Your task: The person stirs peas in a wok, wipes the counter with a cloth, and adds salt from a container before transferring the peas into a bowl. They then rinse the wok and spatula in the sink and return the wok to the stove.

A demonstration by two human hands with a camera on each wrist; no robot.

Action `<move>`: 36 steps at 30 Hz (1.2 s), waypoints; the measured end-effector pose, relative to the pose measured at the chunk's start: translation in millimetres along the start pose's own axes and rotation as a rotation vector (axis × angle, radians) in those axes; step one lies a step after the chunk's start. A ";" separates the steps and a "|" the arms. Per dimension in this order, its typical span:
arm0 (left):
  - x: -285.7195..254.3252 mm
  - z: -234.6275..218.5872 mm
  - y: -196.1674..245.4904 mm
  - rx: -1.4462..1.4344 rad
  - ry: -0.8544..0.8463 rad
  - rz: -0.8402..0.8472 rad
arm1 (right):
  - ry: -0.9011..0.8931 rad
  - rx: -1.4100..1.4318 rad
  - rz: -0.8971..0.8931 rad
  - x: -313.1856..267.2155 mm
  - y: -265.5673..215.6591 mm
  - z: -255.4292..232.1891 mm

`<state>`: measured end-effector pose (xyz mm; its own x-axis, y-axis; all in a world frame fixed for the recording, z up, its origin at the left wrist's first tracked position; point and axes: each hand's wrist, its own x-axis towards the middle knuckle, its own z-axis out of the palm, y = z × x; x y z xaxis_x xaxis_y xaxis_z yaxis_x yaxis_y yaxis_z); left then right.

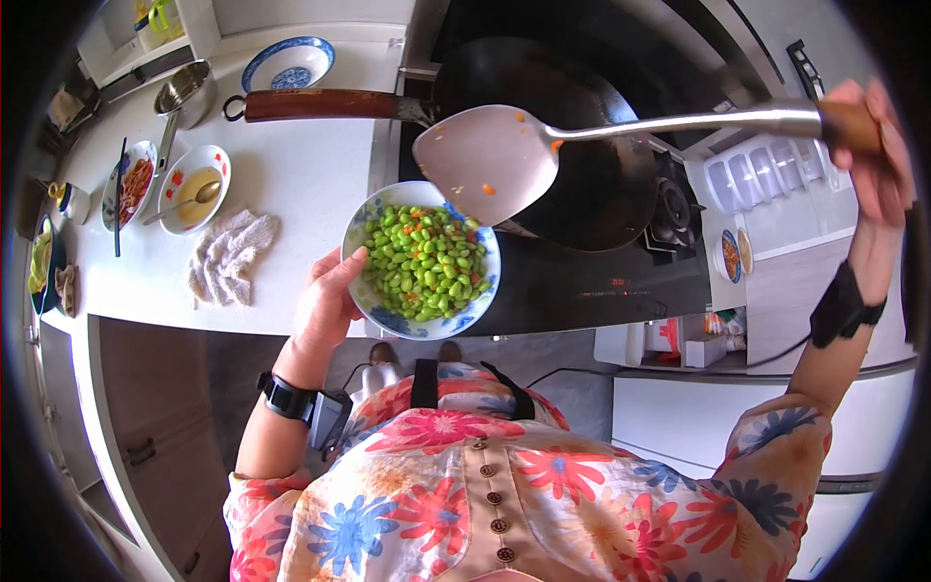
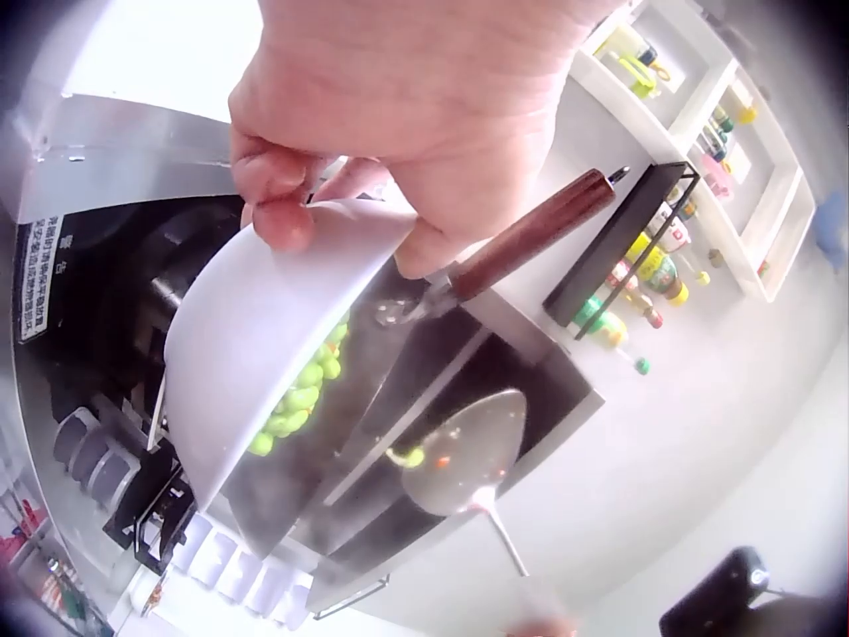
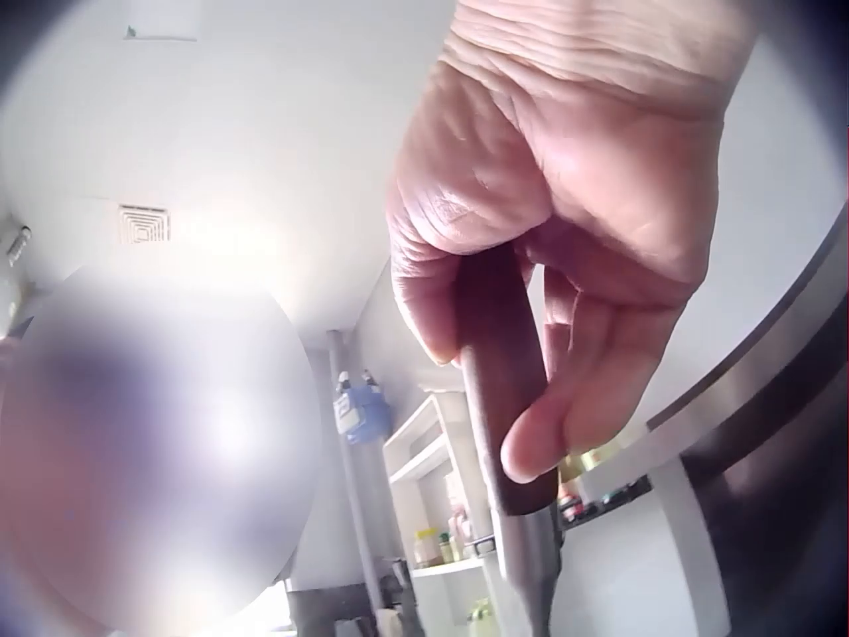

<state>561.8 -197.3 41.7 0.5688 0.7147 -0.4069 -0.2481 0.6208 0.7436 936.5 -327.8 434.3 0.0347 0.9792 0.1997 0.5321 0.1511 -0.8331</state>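
In the head view the left hand (image 1: pixel 328 303) grips the rim of a blue-and-white bowl (image 1: pixel 361 291), thumb on the edge. Green beans with orange bits (image 1: pixel 422 260) fill the bowl; in the left wrist view the hand (image 2: pixel 398 120) holds the white bowl (image 2: pixel 252 332) from its side. The right hand (image 1: pixel 878 155) grips the wooden handle (image 1: pixel 849 129) of a metal spatula, whose broad blade (image 1: pixel 490 160) hangs over the bowl's upper edge with orange bits on it. Fingers of the right hand (image 3: pixel 571 199) wrap that handle (image 3: pixel 504 385) in the right wrist view.
A dark wok (image 1: pixel 592 184) with a wooden handle (image 1: pixel 320 105) sits on the black stove (image 1: pixel 582 281). On the left counter (image 1: pixel 320 194) are a cloth (image 1: pixel 231 257), a bowl with a spoon (image 1: pixel 179 221), a plate with chopsticks (image 1: pixel 110 213), a saucepan (image 1: pixel 194 102) and an empty patterned bowl (image 1: pixel 257 73).
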 end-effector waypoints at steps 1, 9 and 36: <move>0.1 -3.1 -1.0 -0.005 -0.004 0.003 | -0.134 -0.079 0.025 -1.6 -13.7 31.4; -22.1 -4.2 -1.5 0.060 0.062 0.139 | -0.097 -0.146 -0.228 -98.7 20.6 97.1; -60.8 7.5 -123.3 0.385 -0.266 -0.349 | 0.800 0.418 -0.002 -168.8 135.3 79.5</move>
<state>563.7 -319.8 -21.3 0.7555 0.3529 -0.5520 0.2637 0.6075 0.7492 935.4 -461.9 246.9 0.6952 0.6157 0.3709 0.1875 0.3428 -0.9205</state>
